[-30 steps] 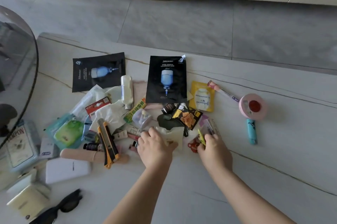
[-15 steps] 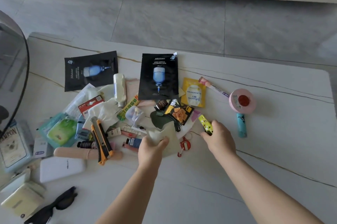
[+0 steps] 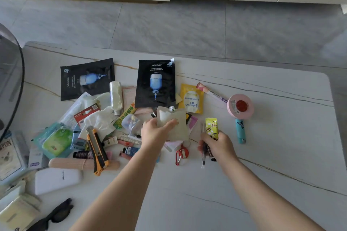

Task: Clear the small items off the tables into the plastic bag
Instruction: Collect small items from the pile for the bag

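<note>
Left hand (image 3: 153, 133) grips a pale translucent plastic bag (image 3: 173, 123), lifted just above the clutter mid-table, fingers curled over its lower edge. Right hand (image 3: 216, 143) is closed round a yellow packet (image 3: 211, 126) sticking up from the fist, plus a pen (image 3: 203, 157) and a dark item poking out below; can't tell what the dark one is. Red key clip (image 3: 181, 153) lies on the white table (image 3: 272, 155) between the two hands. Behind the bag: black mask packet (image 3: 155, 82) upright to camera, partly hidden snack wrappers under the bag, yellow sachet (image 3: 191, 99) just right of the mask packet. A pink tube (image 3: 211, 92) lies slantwise near the sachet, a pink tape roll (image 3: 240, 106) at its far end, a teal lighter (image 3: 240, 131) just below the roll, right of the right hand. Left of the left hand a dense pile: second black mask packet (image 3: 87, 79), white bottle (image 3: 116, 97) on its side, white cloth (image 3: 99, 119), green strip packet (image 3: 124, 116), small clear box (image 3: 131, 122), orange box cutter (image 3: 96, 150) lying over a beige case (image 3: 75, 163), green wipes pack (image 3: 56, 140), small tubes near the left wrist. White power bank (image 3: 56, 180) and black sunglasses (image 3: 54, 215) nearer the table's front left. Dark round glass table (image 3: 11, 80) at far left edge.
</note>
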{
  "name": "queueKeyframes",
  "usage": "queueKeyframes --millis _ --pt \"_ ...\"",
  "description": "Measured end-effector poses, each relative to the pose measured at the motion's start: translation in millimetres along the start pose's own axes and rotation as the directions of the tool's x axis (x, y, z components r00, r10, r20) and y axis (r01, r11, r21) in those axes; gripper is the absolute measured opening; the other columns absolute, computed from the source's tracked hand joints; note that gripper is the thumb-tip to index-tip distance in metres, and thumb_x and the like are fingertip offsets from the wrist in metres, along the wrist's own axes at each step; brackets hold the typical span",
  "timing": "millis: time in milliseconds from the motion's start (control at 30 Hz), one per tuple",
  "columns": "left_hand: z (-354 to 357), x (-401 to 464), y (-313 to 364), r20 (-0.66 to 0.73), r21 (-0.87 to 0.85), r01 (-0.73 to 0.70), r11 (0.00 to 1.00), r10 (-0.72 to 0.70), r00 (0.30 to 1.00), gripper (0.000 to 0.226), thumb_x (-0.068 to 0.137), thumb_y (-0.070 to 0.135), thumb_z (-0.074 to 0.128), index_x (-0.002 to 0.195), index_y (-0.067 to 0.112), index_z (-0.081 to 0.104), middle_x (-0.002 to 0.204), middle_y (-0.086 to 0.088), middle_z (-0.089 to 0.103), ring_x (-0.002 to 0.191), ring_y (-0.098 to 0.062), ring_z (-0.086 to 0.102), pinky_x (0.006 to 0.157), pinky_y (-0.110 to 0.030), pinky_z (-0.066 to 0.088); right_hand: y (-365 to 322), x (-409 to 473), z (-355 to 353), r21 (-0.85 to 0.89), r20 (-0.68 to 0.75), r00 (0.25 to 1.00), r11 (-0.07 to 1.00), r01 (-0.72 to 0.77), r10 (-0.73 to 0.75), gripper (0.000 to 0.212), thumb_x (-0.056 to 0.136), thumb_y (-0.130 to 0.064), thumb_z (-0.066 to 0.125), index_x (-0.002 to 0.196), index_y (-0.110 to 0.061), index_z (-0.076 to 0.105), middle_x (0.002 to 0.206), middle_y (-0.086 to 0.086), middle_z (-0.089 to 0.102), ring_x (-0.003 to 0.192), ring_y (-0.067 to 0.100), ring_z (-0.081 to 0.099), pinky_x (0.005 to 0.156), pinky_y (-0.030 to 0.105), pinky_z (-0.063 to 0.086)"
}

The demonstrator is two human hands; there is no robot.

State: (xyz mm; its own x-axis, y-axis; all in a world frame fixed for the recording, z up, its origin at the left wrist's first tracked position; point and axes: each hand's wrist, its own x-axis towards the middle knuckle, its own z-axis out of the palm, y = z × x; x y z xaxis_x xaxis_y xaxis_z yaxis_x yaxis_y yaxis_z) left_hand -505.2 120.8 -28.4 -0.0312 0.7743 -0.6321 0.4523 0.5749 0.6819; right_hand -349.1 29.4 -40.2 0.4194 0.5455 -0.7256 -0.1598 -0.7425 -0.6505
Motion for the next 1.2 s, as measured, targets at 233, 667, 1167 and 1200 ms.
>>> queueKeyframes --millis 233,667,1167,1200 --pt "25 29 8 -0.044 0.109 -0.010 0.994 0.015 0.999 0.050 0.067 0.037 0.079 0.102 0.021 0.047 0.110 -0.004 0.056 0.093 -0.020 0.060 0.078 -0.038 0.056 3 5 -13 0.173 0.019 1.000 0.985 -0.009 0.005 0.013 0.086 -0.012 0.063 0.094 -0.003 0.061 0.075 0.010 0.071 0.053 0.016 0.067 0.050 0.023 0.050" --pt "15 -24 -11 0.034 -0.112 0.169 0.979 -0.167 0.985 0.037 0.070 0.020 0.079 0.103 0.009 0.065 0.087 -0.004 0.068 0.080 -0.020 0.065 0.067 -0.032 0.056 6 -23 -25 0.067 0.079 0.996 0.996 -0.056 0.051 0.005 0.081 -0.008 0.065 0.082 -0.012 0.062 0.060 0.000 0.070 0.050 0.017 0.060 0.053 0.023 0.047" --pt "-127 -213 6 -0.028 -0.684 0.203 0.701 -0.303 0.953 0.036 0.077 0.007 0.074 0.106 0.013 0.055 0.097 -0.012 0.065 0.086 -0.025 0.065 0.057 -0.028 0.053 -84 -213 18 0.038 0.424 0.906 0.999 0.002 -0.018 0.009 0.086 -0.012 0.066 0.093 -0.008 0.063 0.077 0.004 0.074 0.067 0.022 0.073 0.050 0.029 0.053" --pt "-138 -228 8 -0.042 -0.706 0.187 0.684 -0.303 0.952 0.033 0.077 0.007 0.074 0.104 0.013 0.055 0.096 -0.012 0.065 0.084 -0.025 0.065 0.055 -0.027 0.053 -89 -227 22 0.025 0.444 0.896 1.000 0.017 -0.026 0.009 0.086 -0.010 0.066 0.094 -0.008 0.063 0.078 0.005 0.074 0.064 0.021 0.072 0.049 0.028 0.053"
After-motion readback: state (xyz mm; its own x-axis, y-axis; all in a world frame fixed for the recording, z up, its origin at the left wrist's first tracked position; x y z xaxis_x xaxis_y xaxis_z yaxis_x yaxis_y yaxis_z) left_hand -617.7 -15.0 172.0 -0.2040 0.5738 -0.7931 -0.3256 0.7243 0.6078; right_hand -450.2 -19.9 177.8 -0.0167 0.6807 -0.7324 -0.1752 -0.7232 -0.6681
